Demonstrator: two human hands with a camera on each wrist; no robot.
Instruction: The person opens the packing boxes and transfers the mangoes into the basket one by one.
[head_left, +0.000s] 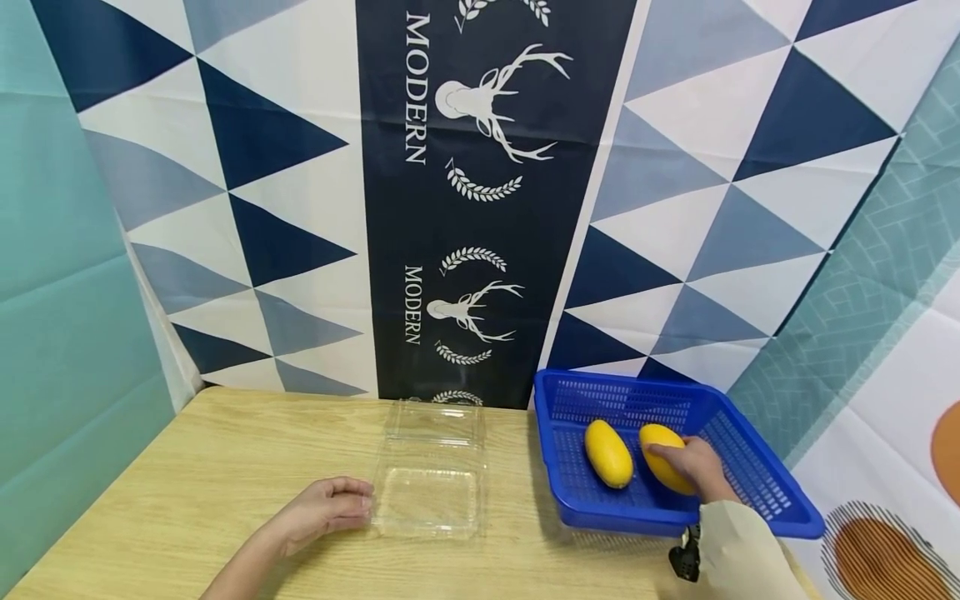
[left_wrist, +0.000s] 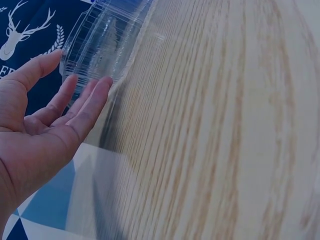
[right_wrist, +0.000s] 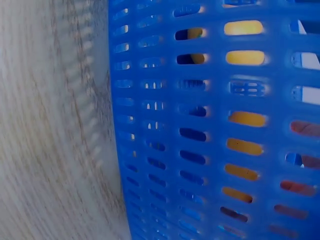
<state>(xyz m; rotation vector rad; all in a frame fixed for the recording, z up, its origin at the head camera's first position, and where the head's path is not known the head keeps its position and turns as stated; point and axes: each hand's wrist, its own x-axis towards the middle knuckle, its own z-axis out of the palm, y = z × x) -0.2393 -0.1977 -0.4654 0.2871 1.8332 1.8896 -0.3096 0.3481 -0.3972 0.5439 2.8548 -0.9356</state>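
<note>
In the head view, my right hand [head_left: 693, 467] grips a yellow mango [head_left: 662, 435] inside a blue plastic basket [head_left: 757, 527]. A second mango [head_left: 609, 454] lies in the basket to the left of it. The slotted wall of the basket [right_wrist: 215, 120] fills much of the right wrist view, with yellow fruit and parts of the fingers showing through the slots. At the left side of a clear plastic clamshell box [head_left: 429, 500], which lies with its lid raised, is my left hand [head_left: 322, 510]. Its fingers are relaxed, with the tips at the box's edge [left_wrist: 100, 55].
A light wooden table [head_left: 247, 467] carries the box and the basket. Behind it hangs a patterned cloth [head_left: 300, 208] with triangles and deer heads. Teal cloth [head_left: 75, 333] hangs along the left side.
</note>
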